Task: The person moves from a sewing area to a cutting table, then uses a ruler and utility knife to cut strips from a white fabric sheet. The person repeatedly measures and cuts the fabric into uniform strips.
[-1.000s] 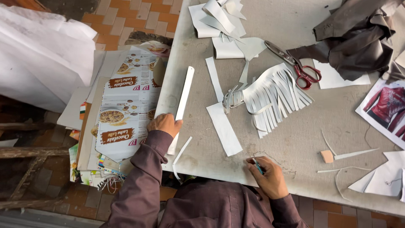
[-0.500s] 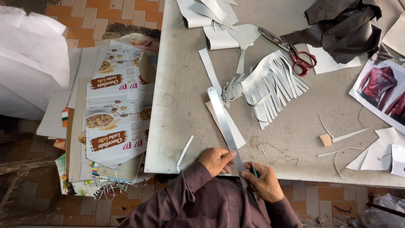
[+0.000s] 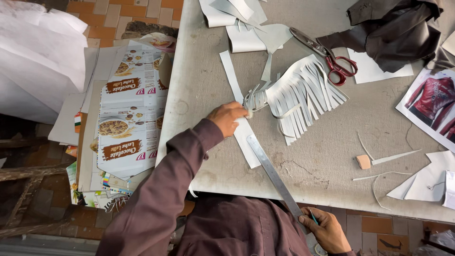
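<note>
One steel ruler (image 3: 273, 174), one pair of scissors (image 3: 327, 54), one fringed white piece (image 3: 303, 97) — two hands.

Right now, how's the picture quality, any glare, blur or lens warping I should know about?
Head view: soft, even daylight, with faint shadows under the fringed white piece; no harsh glare, only a dull sheen on the metal ruler and scissors. Left hand and right hand look sharp. The table edges bow, showing wide-angle distortion.

My left hand (image 3: 230, 118) presses a long pale strip of cut material (image 3: 239, 109) onto the grey table (image 3: 199, 85). My right hand (image 3: 327, 230) has a closed grip on the long steel ruler (image 3: 275, 175) lying across the strip, beside a white fringed piece (image 3: 303, 92) and red-handled scissors (image 3: 327, 54).
</note>
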